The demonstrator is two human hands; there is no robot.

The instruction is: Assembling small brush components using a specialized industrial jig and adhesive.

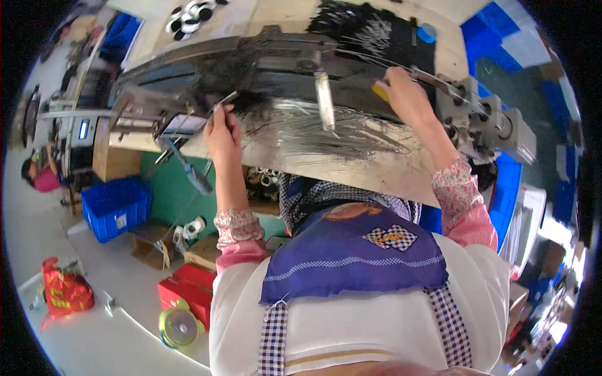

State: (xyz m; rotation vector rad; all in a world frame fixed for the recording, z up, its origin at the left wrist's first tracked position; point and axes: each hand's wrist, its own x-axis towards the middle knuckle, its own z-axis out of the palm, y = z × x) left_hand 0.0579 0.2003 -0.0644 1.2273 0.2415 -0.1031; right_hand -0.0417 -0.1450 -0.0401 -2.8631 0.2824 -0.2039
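A long dark metal machine runs across the wooden workbench in front of me. My left hand is closed at the machine's near edge, pinching a small, slim, light-coloured piece. Farther right, my right hand is closed round a yellow piece, mostly hidden by the fingers, so its kind is unclear. Between my hands many thin metal needles or wires lie scattered on the bench. A flat shiny metal bar stands out from the machine toward me.
At the right end is a grey motor-like unit. A black mat with more thin metal pieces and a blue round lid lies behind. Black-and-white rolls stand at the far left. A blue crate sits on the floor.
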